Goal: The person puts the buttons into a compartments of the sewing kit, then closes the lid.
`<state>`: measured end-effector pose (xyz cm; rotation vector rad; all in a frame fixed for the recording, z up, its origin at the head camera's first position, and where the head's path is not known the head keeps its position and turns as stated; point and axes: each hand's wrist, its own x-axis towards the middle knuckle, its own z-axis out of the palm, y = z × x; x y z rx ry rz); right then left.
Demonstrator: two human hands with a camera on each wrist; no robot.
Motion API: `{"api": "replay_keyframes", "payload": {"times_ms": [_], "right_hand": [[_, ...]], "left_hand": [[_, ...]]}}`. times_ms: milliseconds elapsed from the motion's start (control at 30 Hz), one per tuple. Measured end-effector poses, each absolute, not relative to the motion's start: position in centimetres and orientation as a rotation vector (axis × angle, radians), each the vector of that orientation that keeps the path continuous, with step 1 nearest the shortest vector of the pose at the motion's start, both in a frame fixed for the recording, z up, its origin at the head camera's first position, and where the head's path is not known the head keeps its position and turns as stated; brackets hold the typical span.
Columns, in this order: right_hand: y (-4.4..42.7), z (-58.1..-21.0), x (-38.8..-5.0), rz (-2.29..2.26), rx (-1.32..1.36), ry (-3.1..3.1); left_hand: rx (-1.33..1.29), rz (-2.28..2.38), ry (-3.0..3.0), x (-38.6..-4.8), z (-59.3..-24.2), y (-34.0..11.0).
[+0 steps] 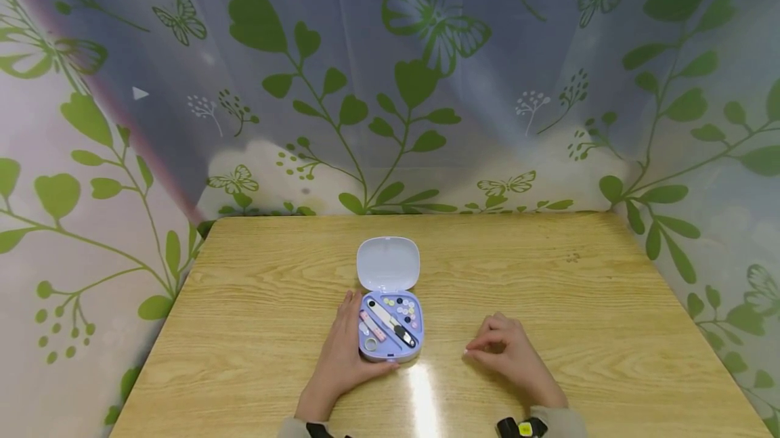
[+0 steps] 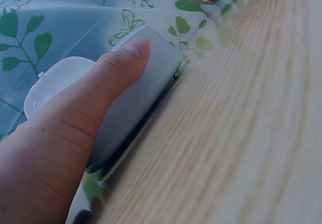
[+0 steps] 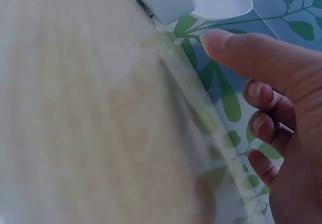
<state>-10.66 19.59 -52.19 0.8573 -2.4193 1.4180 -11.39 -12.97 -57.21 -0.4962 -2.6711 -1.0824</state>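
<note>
A lilac sewing kit box (image 1: 390, 359) stands on the table with its white lid (image 1: 388, 263) raised at the back. Inside lie a long white tool with a black end (image 1: 390, 321), a pink and white strip (image 1: 372, 326), a silvery ring (image 1: 370, 343) and several small buttons (image 1: 407, 309). My left hand (image 1: 344, 350) holds the box, fingers along its left side and thumb (image 2: 121, 65) across the front wall. To the right of the box, my right hand (image 1: 510, 351) hovers with thumb and index tips close together. Whether they pinch something tiny is unclear.
The wood-grain table (image 1: 274, 275) reaches back to a curtain (image 1: 341, 120) printed with leaves and butterflies, which also hangs at both sides. A small brownish mark (image 1: 573, 258) shows at the table's back right. Light glares on the tabletop in front of the box.
</note>
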Motion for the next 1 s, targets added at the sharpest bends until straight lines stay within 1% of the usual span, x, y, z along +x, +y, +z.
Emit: {"api": "replay_keyframes", "payload": {"times_ms": [267, 500, 633, 767, 1000], "right_hand": [[19.6, -53.9, -13.1, 1.339, 0.896, -2.402], [18.8, -53.4, -14.2, 1.349, 0.961, -2.344], [17.8, -51.8, -14.4, 1.34, 0.999, -2.305], [16.7, -49.6, -14.3, 1.361, 1.016, -2.279], [15.2, -47.8, -14.9, 1.383, 1.031, -2.289]], "left_hand": [[-0.506, -1.077, -2.669, -11.4, -57.1, -13.0], [-0.504, -1.077, -2.669, -11.4, -57.2, -12.9], [-0.504, -1.083, -2.675, -11.5, -57.2, -12.9], [-0.498, -1.085, -2.682, -11.4, -57.1, -12.9], [-0.492, -1.086, -2.685, -11.4, -57.3, -12.9]]}}
